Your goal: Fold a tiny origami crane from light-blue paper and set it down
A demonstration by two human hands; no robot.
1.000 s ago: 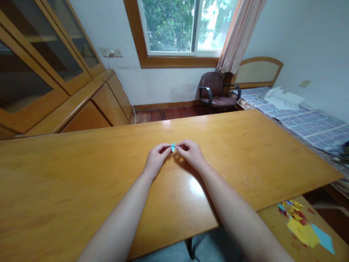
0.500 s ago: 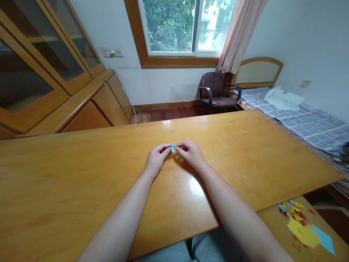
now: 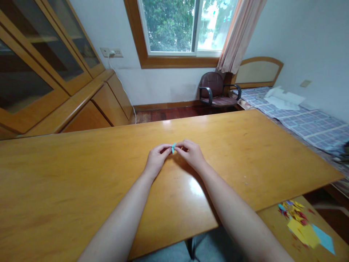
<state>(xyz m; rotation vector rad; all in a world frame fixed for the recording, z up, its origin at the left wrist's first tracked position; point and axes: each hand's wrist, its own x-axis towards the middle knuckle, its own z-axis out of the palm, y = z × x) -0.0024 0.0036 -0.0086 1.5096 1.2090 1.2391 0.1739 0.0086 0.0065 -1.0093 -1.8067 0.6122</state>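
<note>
A tiny light-blue piece of folded origami paper with pointed tips is held just above the wooden table. From the left, my left hand pinches one side of it between thumb and fingers. My right hand grips the opposite side the same way, its fingers curled. The fingertips cover part of the paper, so its exact folded shape is hard to make out.
At lower right, a lower wooden surface carries a heap of small colourful folded papers, yellow sheets and a blue sheet. Beyond the table are a brown armchair, a bed and a cabinet.
The blue paper has turned slightly between my fingertips and looks narrower. Both hands stay in nearly the same place.
</note>
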